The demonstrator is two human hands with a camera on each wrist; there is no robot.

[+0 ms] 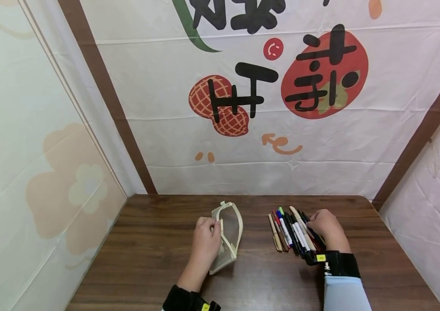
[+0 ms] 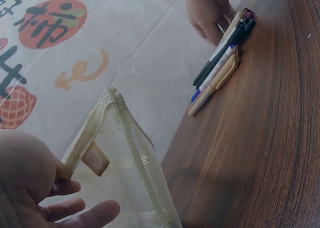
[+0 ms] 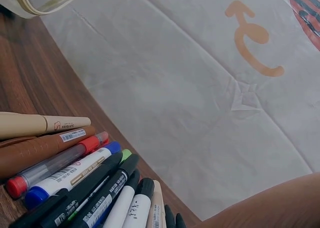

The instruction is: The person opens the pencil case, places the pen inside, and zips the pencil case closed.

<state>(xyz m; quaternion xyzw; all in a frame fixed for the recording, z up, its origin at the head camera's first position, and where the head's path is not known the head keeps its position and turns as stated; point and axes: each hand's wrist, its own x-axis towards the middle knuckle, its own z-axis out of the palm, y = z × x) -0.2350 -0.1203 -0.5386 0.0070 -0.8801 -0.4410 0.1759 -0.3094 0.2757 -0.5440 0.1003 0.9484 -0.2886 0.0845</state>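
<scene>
My left hand [image 1: 207, 242] grips one side of the rim of a pale mesh zip pouch [image 1: 231, 233]. The pouch stands up from the table with its mouth gaping. A small tan tab [image 2: 96, 159] hangs at the rim by my fingers in the left wrist view. At the right end of a row of pens [image 1: 299, 233], my right hand [image 1: 325, 224] has its curled fingers at the dark pens [image 1: 313, 231]. I cannot tell whether they pinch one. In the right wrist view most of that hand is out of frame.
Left of the dark pens lie several others side by side: a beige pen [image 3: 65, 123], a brown pen [image 3: 45, 150], a red-capped clear pen [image 3: 57, 165] and a blue-capped white marker [image 3: 72, 174]. The wooden table [image 1: 258, 280] meets a printed cloth backdrop [image 1: 321, 179] behind.
</scene>
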